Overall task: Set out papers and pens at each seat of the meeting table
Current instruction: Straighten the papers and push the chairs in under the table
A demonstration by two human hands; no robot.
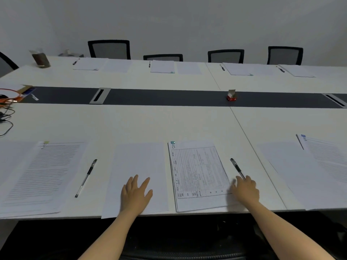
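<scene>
My left hand [136,194] lies flat with spread fingers on a blank white sheet [138,162] at the near edge of the table [169,124]. To its right lies a clipped printed form [199,175] with a teal binder clip. My right hand [245,189] rests beside the form's right edge, fingers curled over the lower end of a black pen [237,167]. At the seat to the left lie another clipped stack [41,175] and a pen [86,178].
Papers [319,166] with a blue clip lie at the right seat. Across the table, several sets of papers and pens sit before black chairs [109,49]. A small red box [231,95] stands on the dark centre strip. Cables [7,109] lie at the left.
</scene>
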